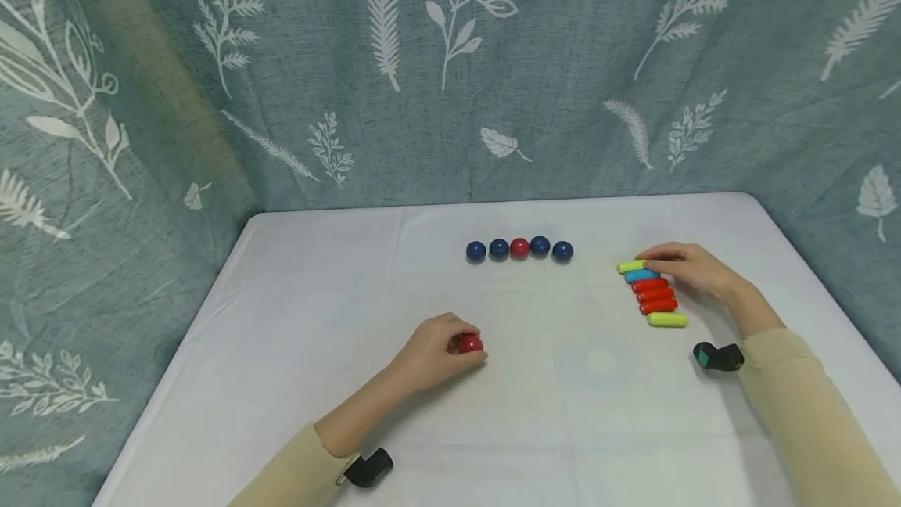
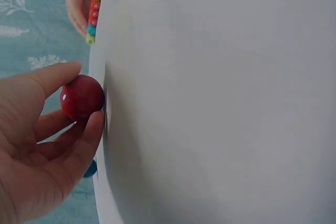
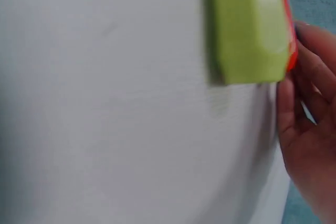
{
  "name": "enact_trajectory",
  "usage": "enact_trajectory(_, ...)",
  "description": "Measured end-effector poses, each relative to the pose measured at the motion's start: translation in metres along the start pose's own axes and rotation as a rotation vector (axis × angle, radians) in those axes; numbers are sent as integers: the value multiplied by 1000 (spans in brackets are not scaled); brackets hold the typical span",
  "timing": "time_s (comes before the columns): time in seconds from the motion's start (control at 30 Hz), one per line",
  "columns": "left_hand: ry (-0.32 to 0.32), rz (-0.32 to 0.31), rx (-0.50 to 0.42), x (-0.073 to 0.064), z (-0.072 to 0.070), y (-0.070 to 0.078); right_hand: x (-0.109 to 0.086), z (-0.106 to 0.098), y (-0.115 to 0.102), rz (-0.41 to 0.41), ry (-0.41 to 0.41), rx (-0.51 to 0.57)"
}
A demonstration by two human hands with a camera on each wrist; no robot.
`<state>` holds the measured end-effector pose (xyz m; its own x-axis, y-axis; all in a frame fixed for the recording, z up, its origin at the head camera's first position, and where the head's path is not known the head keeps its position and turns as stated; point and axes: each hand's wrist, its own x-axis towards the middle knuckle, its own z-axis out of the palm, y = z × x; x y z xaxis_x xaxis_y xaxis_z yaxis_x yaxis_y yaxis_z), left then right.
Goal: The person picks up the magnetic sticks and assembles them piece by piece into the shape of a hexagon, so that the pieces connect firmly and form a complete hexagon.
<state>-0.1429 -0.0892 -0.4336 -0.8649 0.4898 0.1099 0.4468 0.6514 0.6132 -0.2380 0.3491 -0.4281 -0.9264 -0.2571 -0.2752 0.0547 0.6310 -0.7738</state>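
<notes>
My left hand point(image 1: 436, 350) holds a glossy red ball point(image 1: 471, 343) between thumb and fingers, low over the white table. Close up in the left wrist view, the same ball point(image 2: 82, 97) shows between the fingertips. My right hand point(image 1: 693, 268) is at the far end of a column of short coloured sticks, its thumb and fingers pinching the right end of a yellow-green stick point(image 1: 629, 266). Below that lie a blue stick point(image 1: 640, 276), several red sticks point(image 1: 655, 295) and another yellow-green stick point(image 1: 666, 320). In the right wrist view this nearest stick point(image 3: 252, 30) partly hides the fingers.
Toward the back of the white table point(image 1: 338, 280) stands a slightly arched row of balls: a red ball point(image 1: 519, 248) in the middle, with dark blue balls point(image 1: 475, 251) on both sides. A patterned green-grey curtain point(image 1: 422, 139) surrounds the table's back and sides.
</notes>
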Motion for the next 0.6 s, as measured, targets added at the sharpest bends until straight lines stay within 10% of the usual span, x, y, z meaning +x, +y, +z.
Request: enact_trajectory(0.6,55,-55,-49,-29,-4,-5,14,31,-49,-206,40,-354)
